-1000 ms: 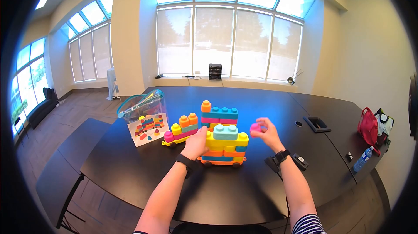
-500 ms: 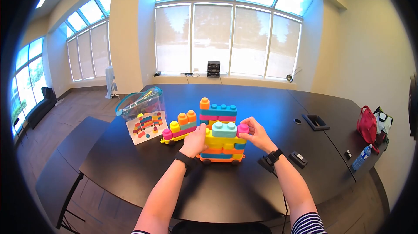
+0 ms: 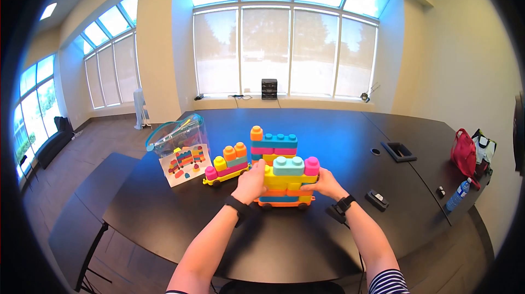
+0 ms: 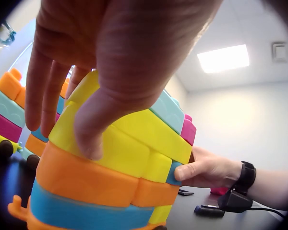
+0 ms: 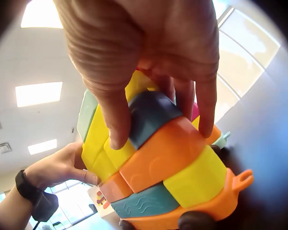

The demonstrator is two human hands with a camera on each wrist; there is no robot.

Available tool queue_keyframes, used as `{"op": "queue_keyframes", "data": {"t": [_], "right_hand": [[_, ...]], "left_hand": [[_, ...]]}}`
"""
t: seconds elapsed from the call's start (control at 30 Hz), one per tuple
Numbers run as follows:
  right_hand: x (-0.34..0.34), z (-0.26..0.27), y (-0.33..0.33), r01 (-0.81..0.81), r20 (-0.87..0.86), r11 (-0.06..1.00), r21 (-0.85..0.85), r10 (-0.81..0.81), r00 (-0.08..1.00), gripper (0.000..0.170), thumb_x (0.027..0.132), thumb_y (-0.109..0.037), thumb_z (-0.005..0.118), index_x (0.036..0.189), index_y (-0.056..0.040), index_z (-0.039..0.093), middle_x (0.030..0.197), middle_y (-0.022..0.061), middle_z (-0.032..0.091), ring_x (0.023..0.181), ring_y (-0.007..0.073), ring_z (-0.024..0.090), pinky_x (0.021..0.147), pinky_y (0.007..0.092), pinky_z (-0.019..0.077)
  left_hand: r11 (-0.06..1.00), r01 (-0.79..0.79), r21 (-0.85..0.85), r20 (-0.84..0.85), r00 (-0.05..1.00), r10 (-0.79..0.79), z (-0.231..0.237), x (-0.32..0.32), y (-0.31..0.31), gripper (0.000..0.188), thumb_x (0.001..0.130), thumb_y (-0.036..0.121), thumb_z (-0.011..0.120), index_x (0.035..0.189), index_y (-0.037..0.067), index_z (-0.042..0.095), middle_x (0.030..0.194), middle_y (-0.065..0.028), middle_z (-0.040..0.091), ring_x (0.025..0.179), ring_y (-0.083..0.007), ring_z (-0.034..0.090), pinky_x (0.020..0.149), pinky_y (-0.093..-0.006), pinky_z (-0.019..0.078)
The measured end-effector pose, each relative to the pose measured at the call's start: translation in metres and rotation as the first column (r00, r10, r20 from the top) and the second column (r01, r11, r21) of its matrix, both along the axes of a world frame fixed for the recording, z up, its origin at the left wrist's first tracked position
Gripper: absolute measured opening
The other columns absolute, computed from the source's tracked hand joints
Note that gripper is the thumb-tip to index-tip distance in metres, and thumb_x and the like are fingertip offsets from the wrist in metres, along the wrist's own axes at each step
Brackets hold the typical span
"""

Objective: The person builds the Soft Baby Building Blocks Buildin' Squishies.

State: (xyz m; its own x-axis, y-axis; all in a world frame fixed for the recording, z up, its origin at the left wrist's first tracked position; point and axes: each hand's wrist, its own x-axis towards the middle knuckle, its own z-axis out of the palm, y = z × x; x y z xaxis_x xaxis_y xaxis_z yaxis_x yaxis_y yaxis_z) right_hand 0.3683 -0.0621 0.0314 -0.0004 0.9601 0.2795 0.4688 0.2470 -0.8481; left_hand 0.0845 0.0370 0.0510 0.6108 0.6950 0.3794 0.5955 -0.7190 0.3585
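A wheeled stack of toy blocks (image 3: 288, 179) stands on the table, with yellow, orange and blue layers. On top are a light teal block (image 3: 288, 166) and, at its right end, a pink block (image 3: 311, 166). The left hand (image 3: 251, 182) grips the stack's left end, its thumb (image 4: 91, 129) on the yellow blocks in the left wrist view. At the right end the right hand (image 3: 327, 183) holds the stack, thumb on the near side and fingers behind. Just behind stands another stack (image 3: 280, 142) with an orange block (image 3: 256, 134) on top.
Left of the stacks are a low yellow wagon with blocks (image 3: 227, 171) and a clear bag (image 3: 178, 135) with a picture card (image 3: 186, 165). A black device (image 3: 377, 200), a bottle (image 3: 458, 194) and a red bag (image 3: 463, 154) lie to the right.
The right hand brought the pink block leftward onto the stack's right end, let it go and moved down to grip the stack's side. The left hand stays at the left end.
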Motion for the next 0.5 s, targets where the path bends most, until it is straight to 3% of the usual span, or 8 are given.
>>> {"op": "queue_keyframes", "data": {"t": [0.07,0.1,0.2,0.23,0.27,0.33,0.5], "right_hand": [[0.011,0.007,-0.01,0.071,0.026,0.997,-0.035,-0.07,0.997,0.063,0.078,-0.009,0.093,0.133,-0.0026,0.065,0.127,0.0052,0.073,0.116,0.0156,0.068,0.106,0.0355,0.0535],[0.019,0.011,-0.015,0.088,0.04,0.995,-0.043,-0.086,0.996,0.063,0.077,-0.009,0.093,0.133,-0.0024,0.065,0.127,0.0052,0.073,0.115,0.0155,0.068,0.105,0.0353,0.0535],[0.054,0.009,-0.022,0.174,0.059,0.984,-0.03,-0.172,0.983,0.062,0.075,-0.01,0.094,0.13,-0.0019,0.067,0.124,0.0054,0.074,0.114,0.0157,0.069,0.104,0.0351,0.0538],[0.064,0.011,-0.028,0.217,0.062,0.976,-0.033,-0.214,0.975,0.061,0.075,-0.01,0.094,0.129,-0.0017,0.067,0.123,0.0058,0.075,0.113,0.016,0.069,0.104,0.0353,0.0541],[0.068,0.018,-0.033,0.258,0.066,0.965,-0.037,-0.256,0.965,0.06,0.075,-0.011,0.094,0.128,-0.0015,0.068,0.122,0.0062,0.075,0.112,0.0163,0.07,0.103,0.0355,0.0543],[0.082,0.023,-0.036,0.357,0.12,0.934,-0.018,-0.352,0.928,0.059,0.073,-0.014,0.095,0.125,-0.0016,0.069,0.118,0.0089,0.077,0.111,0.02,0.073,0.101,0.0371,0.0562],[0.127,0.005,-0.021,0.476,0.101,0.878,0.045,-0.478,0.872,0.064,0.07,-0.015,0.097,0.126,-0.0039,0.068,0.119,0.0104,0.077,0.113,0.025,0.074,0.101,0.0394,0.057]], "left_hand": [[0.994,0.106,0.015,-0.031,0.994,-0.106,0.008,0.007,-0.001,0.069,0.075,0.016,0.089,0.126,0.007,0.044,0.127,-0.0196,0.064,0.111,-0.0458,0.068,0.087,-0.0534,0.0578],[0.969,0.211,-0.126,-0.055,0.974,-0.219,0.021,0.009,0.001,0.078,0.077,0.025,0.092,0.137,0.004,0.046,0.138,-0.0224,0.062,0.127,-0.0438,0.062,0.101,-0.0504,0.0546],[0.925,0.335,-0.179,0.109,0.941,-0.32,0.04,0.028,0.023,0.095,0.08,0.034,0.093,0.152,0.0,0.043,0.147,-0.0241,0.058,0.139,-0.0405,0.055,0.114,-0.0443,0.0466],[0.945,0.271,-0.183,0.084,0.962,-0.259,0.054,0.036,0.031,0.099,0.083,0.042,0.09,0.156,-0.003,0.041,0.154,-0.0234,0.054,0.145,-0.0375,0.051,0.119,-0.0428,0.0422],[0.964,0.258,-0.059,0.132,0.96,-0.249,0.059,0.044,0.044,0.094,0.084,0.044,0.089,0.153,-0.002,0.045,0.153,-0.0229,0.054,0.143,-0.0382,0.052,0.118,-0.0441,0.0436],[0.986,0.155,-0.052,0.119,0.982,-0.148,0.073,0.062,0.064,0.094,0.082,0.043,0.09,0.154,0.001,0.045,0.152,-0.0218,0.054,0.142,-0.0387,0.052,0.118,-0.0443,0.0443],[0.984,0.161,0.075,-0.074,0.985,-0.155,0.077,0.104,0.119,0.102,0.071,0.044,0.095,0.154,0.007,0.047,0.15,-0.0198,0.055,0.139,-0.0387,0.054,0.117,-0.0464,0.0448]]}}
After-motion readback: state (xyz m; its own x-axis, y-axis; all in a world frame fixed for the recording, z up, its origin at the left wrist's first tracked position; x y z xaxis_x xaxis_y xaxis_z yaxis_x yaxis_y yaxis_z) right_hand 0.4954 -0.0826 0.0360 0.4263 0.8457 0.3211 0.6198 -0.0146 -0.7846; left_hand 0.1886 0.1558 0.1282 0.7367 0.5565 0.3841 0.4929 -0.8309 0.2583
